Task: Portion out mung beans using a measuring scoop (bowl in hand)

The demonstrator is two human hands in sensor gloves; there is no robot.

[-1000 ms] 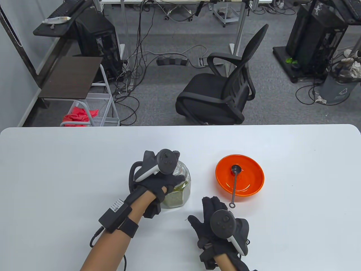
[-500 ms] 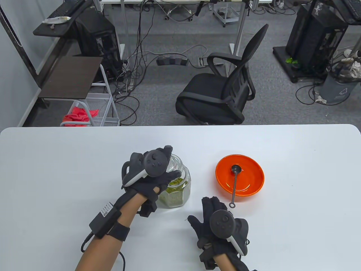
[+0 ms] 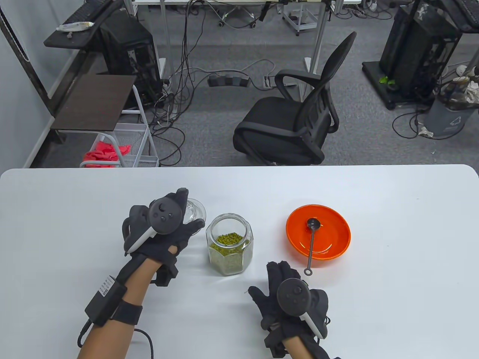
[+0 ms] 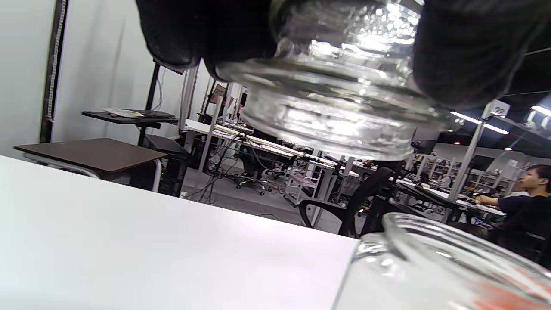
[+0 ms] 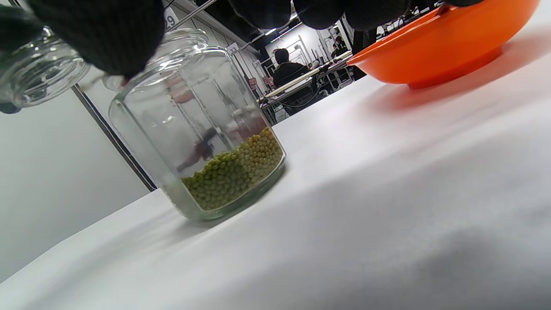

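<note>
A clear glass jar (image 3: 229, 245) stands open at mid-table, its bottom filled with green mung beans (image 3: 229, 239); the right wrist view shows the jar (image 5: 202, 129) and the beans (image 5: 232, 172) from the side. My left hand (image 3: 176, 228) holds the jar's glass lid (image 3: 195, 211) just left of the jar, above the table; the lid (image 4: 340, 107) sits between my curled fingers (image 4: 465, 51). An orange bowl (image 3: 336, 228) stands to the right, with a black measuring scoop (image 3: 311, 243) lying in it, handle over the near rim. My right hand (image 3: 278, 276) rests flat near the jar, holding nothing.
The white table (image 3: 374, 299) stretches wide on both sides. A black office chair (image 3: 295, 123) stands beyond the far edge, with a small wire cart (image 3: 123, 146) on the floor at the left. In the right wrist view the bowl (image 5: 443, 47) is at the upper right.
My left hand has lifted the lid off the jar and carried it leftward, uncovering the beans. The right hand, bowl and scoop have stayed put.
</note>
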